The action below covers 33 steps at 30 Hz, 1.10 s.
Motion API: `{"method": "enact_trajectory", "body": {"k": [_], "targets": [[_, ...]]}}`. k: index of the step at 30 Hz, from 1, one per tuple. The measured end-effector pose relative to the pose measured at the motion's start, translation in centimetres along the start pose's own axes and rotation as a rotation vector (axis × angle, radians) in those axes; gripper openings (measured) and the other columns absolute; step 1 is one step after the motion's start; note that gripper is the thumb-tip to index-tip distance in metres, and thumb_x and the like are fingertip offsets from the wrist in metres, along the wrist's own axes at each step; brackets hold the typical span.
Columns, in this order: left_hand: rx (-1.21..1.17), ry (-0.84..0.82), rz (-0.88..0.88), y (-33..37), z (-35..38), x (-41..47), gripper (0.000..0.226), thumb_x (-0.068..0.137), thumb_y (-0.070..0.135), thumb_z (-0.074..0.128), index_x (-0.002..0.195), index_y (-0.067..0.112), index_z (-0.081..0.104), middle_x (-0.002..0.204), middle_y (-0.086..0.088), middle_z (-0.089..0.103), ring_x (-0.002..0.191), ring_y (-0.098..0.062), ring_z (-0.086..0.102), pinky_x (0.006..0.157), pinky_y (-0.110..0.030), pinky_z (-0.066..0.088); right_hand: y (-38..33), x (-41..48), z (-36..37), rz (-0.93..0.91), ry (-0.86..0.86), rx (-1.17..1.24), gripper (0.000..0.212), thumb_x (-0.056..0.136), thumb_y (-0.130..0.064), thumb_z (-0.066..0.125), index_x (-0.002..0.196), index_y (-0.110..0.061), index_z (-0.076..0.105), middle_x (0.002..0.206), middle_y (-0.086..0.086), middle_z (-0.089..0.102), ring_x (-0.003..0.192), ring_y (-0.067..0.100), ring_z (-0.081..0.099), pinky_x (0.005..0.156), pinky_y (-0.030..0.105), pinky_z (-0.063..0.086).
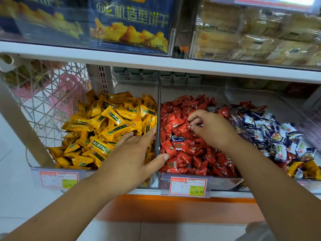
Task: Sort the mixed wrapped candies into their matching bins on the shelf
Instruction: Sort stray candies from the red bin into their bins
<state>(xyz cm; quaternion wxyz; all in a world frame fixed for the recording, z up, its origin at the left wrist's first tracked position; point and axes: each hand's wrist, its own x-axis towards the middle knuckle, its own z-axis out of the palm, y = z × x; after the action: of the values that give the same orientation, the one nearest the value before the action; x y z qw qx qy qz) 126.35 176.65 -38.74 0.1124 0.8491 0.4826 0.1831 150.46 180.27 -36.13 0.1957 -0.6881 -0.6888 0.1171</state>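
Stray blue candy (178, 138) lies crosswise among red candies (173, 122) in the middle bin (225, 182), just down-left of the right hand (210, 126) (grip curled, cannot tell if holding); left hand (132, 153), grip released, lies slightly farther

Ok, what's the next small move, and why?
Probably reach the right hand to the blue candy among the red candies and pinch it: it is a stray, and the blue bin is next door. Whether its fingers already hold something is unclear.

Head view, sole camera: worn wide-angle, facing forward and down, near the front edge of the lower shelf (144, 191); candy bins (225, 182) mid-frame, upper shelf (156, 64) across the top.
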Motion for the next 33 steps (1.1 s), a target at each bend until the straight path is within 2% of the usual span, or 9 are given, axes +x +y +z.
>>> {"method": "enact_trajectory", "body": {"k": [2, 5, 11, 14, 19, 22, 24, 30, 33], "targets": [[-0.004, -0.002, -0.003, -0.1, 0.0, 0.0, 0.092, 0.071, 0.084, 0.005, 0.152, 0.040, 0.006, 0.144, 0.022, 0.042, 0.136, 0.001, 0.020, 0.107, -0.009, -0.014, 0.0, 0.1, -0.5, -0.009, 0.088, 0.059, 0.021, 0.093, -0.017, 0.058, 0.108, -0.031, 0.061, 0.085, -0.013, 0.068, 0.074, 0.003, 0.059, 0.064, 0.025, 0.046], [0.006, -0.009, 0.006, -0.1, 0.0, 0.0, 0.091, 0.072, 0.084, 0.004, 0.152, 0.039, 0.007, 0.143, 0.022, 0.043, 0.138, 0.000, 0.024, 0.111, -0.013, -0.011, 0.2, 0.0, -1.5, 0.015, 0.102, 0.108, 0.018, 0.094, -0.020, 0.059, 0.107, -0.032, 0.064, 0.087, -0.015, 0.066, 0.078, 0.002, 0.060, 0.061, 0.018, 0.040], [0.024, -0.005, -0.006, 0.2, -0.2, 0.0, 0.094, 0.070, 0.084, 0.003, 0.152, 0.039, 0.006, 0.147, 0.020, 0.039, 0.138, -0.002, 0.019, 0.097, -0.002, -0.022, 0.3, -0.4, -0.7, 0.077, -0.131, -0.106, 0.036, 0.092, -0.022, 0.062, 0.128, -0.027, 0.057, 0.134, -0.002, 0.057, 0.117, 0.018, 0.055, 0.096, 0.033, 0.045], [0.020, -0.019, -0.016, 0.4, -0.4, -0.1, 0.096, 0.067, 0.084, 0.002, 0.152, 0.039, 0.006, 0.150, 0.019, 0.036, 0.137, 0.000, 0.013, 0.096, -0.002, -0.022, 0.0, -0.4, -0.3, 0.069, -0.069, -0.119, 0.040, 0.093, -0.018, 0.059, 0.132, -0.027, 0.055, 0.139, 0.000, 0.053, 0.121, 0.019, 0.053, 0.098, 0.034, 0.044], [0.040, -0.020, -0.008, 0.5, -0.5, -0.1, 0.096, 0.068, 0.084, 0.001, 0.153, 0.038, 0.004, 0.146, 0.025, 0.034, 0.129, 0.005, 0.006, 0.089, 0.002, -0.027, -0.1, -0.4, -1.0, 0.051, 0.058, -0.066, 0.031, 0.094, -0.019, 0.057, 0.124, -0.027, 0.061, 0.129, 0.000, 0.057, 0.101, 0.015, 0.058, 0.079, 0.022, 0.039], [0.013, -0.026, -0.006, 0.0, 0.0, 0.0, 0.093, 0.071, 0.085, 0.003, 0.152, 0.040, 0.007, 0.140, 0.024, 0.045, 0.137, 0.002, 0.022, 0.113, -0.013, -0.012, -0.3, -0.7, -1.6, 0.041, 0.102, 0.055, 0.030, 0.093, -0.015, 0.059, 0.120, -0.027, 0.061, 0.117, -0.003, 0.057, 0.059, 0.008, 0.054, 0.058, 0.020, 0.038], [0.005, -0.040, -0.007, -0.2, 0.2, 0.0, 0.090, 0.073, 0.085, 0.004, 0.151, 0.040, 0.009, 0.133, 0.024, 0.052, 0.136, 0.001, 0.029, 0.119, -0.023, -0.002, -0.6, -0.9, -1.9, 0.051, 0.092, 0.165, 0.029, 0.093, -0.014, 0.059, 0.116, -0.030, 0.061, 0.110, -0.008, 0.054, 0.046, 0.008, 0.052, 0.046, 0.018, 0.039], [0.000, -0.020, 0.005, -0.1, 0.1, -0.1, 0.091, 0.073, 0.084, 0.004, 0.152, 0.039, 0.007, 0.140, 0.022, 0.047, 0.135, 0.002, 0.028, 0.117, -0.019, -0.005, -2.1, -2.2, -3.2, -0.016, -0.104, 0.218, 0.023, 0.093, -0.013, 0.058, 0.101, -0.035, 0.060, 0.102, -0.012, 0.058, 0.042, 0.007, 0.058, 0.045, 0.018, 0.047], [-0.003, -0.011, 0.009, 0.1, 0.0, -0.1, 0.090, 0.073, 0.082, 0.005, 0.152, 0.039, 0.006, 0.142, 0.023, 0.045, 0.135, 0.003, 0.026, 0.115, -0.017, -0.006, -2.6, -2.5, -1.9, -0.036, -0.224, 0.088, 0.022, 0.093, -0.013, 0.055, 0.101, -0.033, 0.057, 0.086, -0.010, 0.058, 0.047, 0.012, 0.063, 0.045, 0.019, 0.045]]}}
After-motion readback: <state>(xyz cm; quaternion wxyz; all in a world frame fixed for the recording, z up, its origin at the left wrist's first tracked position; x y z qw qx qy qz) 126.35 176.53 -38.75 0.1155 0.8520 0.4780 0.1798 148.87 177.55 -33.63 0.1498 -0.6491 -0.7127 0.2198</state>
